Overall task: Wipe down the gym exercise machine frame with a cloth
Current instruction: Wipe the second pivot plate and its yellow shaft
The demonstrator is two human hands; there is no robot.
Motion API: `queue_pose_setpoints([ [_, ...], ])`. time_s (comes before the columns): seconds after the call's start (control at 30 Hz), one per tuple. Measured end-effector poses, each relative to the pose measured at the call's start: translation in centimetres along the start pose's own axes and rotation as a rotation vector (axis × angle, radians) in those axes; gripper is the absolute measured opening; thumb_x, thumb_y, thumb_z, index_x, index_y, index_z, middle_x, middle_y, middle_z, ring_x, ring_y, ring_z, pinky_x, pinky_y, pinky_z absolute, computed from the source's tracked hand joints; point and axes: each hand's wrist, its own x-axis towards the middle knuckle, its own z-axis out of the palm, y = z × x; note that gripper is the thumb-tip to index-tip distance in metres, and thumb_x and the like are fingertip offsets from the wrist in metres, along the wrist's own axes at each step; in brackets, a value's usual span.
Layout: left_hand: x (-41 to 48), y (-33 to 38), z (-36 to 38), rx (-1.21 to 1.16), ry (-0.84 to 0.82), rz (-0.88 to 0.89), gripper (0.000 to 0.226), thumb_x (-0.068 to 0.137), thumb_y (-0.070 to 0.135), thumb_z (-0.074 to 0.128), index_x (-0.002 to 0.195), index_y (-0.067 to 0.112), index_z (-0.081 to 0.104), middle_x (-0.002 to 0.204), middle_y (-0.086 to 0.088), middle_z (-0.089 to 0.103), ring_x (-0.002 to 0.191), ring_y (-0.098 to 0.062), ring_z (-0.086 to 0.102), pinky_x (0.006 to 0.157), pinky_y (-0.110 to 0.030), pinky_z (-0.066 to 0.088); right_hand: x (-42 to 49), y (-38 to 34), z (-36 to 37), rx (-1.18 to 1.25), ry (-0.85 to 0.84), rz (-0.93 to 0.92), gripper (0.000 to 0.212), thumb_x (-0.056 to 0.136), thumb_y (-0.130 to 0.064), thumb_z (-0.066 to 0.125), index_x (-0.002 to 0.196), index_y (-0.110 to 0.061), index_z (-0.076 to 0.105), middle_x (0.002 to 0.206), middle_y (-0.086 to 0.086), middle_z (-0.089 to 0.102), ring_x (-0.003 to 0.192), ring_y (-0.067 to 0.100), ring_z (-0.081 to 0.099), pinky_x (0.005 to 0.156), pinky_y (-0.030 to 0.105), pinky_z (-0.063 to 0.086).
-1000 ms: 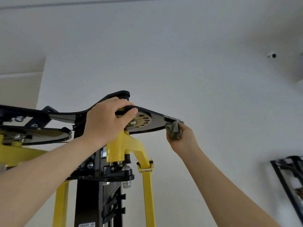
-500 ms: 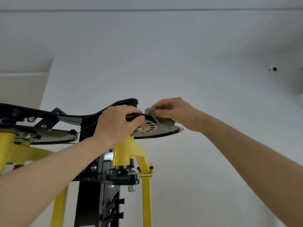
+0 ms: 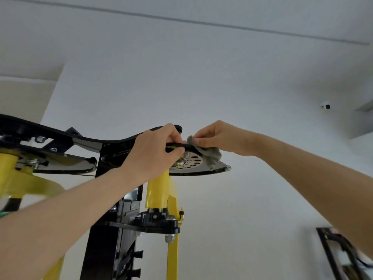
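Overhead, right grip (image 3: pixel 222 138) pinches cloth (image 3: pixel 213 156) against frame (image 3: pixel 113 141); left grip (image 3: pixel 151 154) clasps frame alongside

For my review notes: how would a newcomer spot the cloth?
Start at the black and yellow exercise machine, then its black top plate. Beside its perforated disc, the right hand pinches a crumpled grey cloth, the only soft thing among metal parts.

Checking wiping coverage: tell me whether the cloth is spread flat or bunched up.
Bunched. The right hand pinches the grey cloth in a crumpled wad draped over the black plate edge.
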Motion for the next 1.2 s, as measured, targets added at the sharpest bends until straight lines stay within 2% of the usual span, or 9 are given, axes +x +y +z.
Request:
queue_pose_setpoints([
  [0.07,-0.1,-0.2,0.1,-0.009,-0.004,0.012,0.016,0.089,0.028,0.072,0.098,0.023,0.061,0.100,0.013,0.075,0.096,-0.011,0.070,0.092,-0.035,0.050,-0.5,0.6,-0.5,-0.051,0.011,0.055,0.019,0.099,-0.030,0.063,0.094,-0.018,0.078,0.088,0.000,0.075,0.077,0.007,0.064,0.077,0.019,0.046],
  [0.13,-0.3,-0.5,0.2,-0.013,-0.002,0.035,0.016,0.089,0.029,0.071,0.101,0.023,0.061,0.099,0.014,0.075,0.093,-0.011,0.070,0.091,-0.035,0.051,-0.7,1.1,-0.8,-0.092,0.031,0.118,0.017,0.097,-0.031,0.066,0.094,-0.020,0.078,0.085,-0.008,0.074,0.077,0.001,0.063,0.081,0.020,0.043],
  [0.27,-0.4,-0.8,0.2,-0.020,0.005,0.080,0.015,0.090,0.030,0.070,0.097,0.028,0.057,0.097,0.013,0.075,0.064,0.002,0.060,0.081,-0.030,0.048,-0.4,0.9,-0.5,-0.176,0.089,0.168,0.018,0.096,-0.029,0.068,0.088,-0.018,0.078,0.080,-0.007,0.074,0.074,0.003,0.062,0.078,0.021,0.044],
  [0.37,-0.4,-1.0,0.3,-0.024,0.002,0.099,0.016,0.091,0.032,0.069,0.094,0.032,0.053,0.092,0.011,0.075,0.058,-0.001,0.054,0.079,-0.034,0.048,-0.6,0.3,0.0,-0.056,0.099,0.123,0.018,0.097,-0.026,0.067,0.095,-0.011,0.077,0.088,0.004,0.073,0.080,0.011,0.061,0.075,0.022,0.045],
  [0.47,-0.5,-1.4,0.7,-0.034,0.033,0.113,0.016,0.091,0.033,0.068,0.098,0.027,0.055,0.090,0.009,0.074,0.058,-0.003,0.052,0.077,-0.037,0.049,-1.1,-0.4,0.8,0.072,0.150,0.035,0.017,0.096,-0.017,0.067,0.101,-0.003,0.075,0.091,0.006,0.074,0.078,0.010,0.065,0.068,0.018,0.048],
  [0.57,-0.7,-1.5,1.1,-0.064,0.071,0.121,0.018,0.091,0.033,0.069,0.100,0.024,0.056,0.088,0.008,0.073,0.066,-0.014,0.061,0.077,-0.040,0.051,-1.7,-0.3,1.2,0.060,0.199,0.004,0.015,0.096,-0.015,0.066,0.105,-0.005,0.075,0.095,0.005,0.075,0.084,0.009,0.068,0.073,0.016,0.049],
  [0.83,-0.9,-1.6,1.6,-0.052,0.083,0.156,0.024,0.088,0.037,0.071,0.100,0.025,0.054,0.084,0.008,0.070,0.072,-0.015,0.064,0.075,-0.040,0.053,-1.6,1.3,0.3,-0.075,0.127,0.148,0.017,0.101,-0.017,0.060,0.108,-0.009,0.073,0.082,-0.009,0.073,0.067,-0.001,0.062,0.066,0.014,0.046],
  [1.0,-0.7,-1.2,1.3,0.096,0.069,0.192,0.033,0.085,0.048,0.069,0.100,0.027,0.048,0.082,0.007,0.067,0.069,-0.018,0.061,0.069,-0.041,0.053,-1.2,5.0,-0.5,-0.219,0.120,0.257,0.017,0.101,-0.021,0.059,0.107,-0.020,0.075,0.073,-0.022,0.070,0.064,-0.011,0.059,0.079,0.022,0.042],
  [1.2,0.9,0.8,1.8,0.550,0.079,0.370,0.038,0.085,0.066,0.049,0.102,0.032,0.052,0.082,0.011,0.063,0.074,-0.016,0.061,0.060,-0.029,0.037,-1.5,8.3,-1.4,-0.086,0.023,0.212,0.017,0.101,-0.023,0.058,0.105,-0.018,0.075,0.088,-0.004,0.071,0.075,0.005,0.060,0.071,0.015,0.044],
])
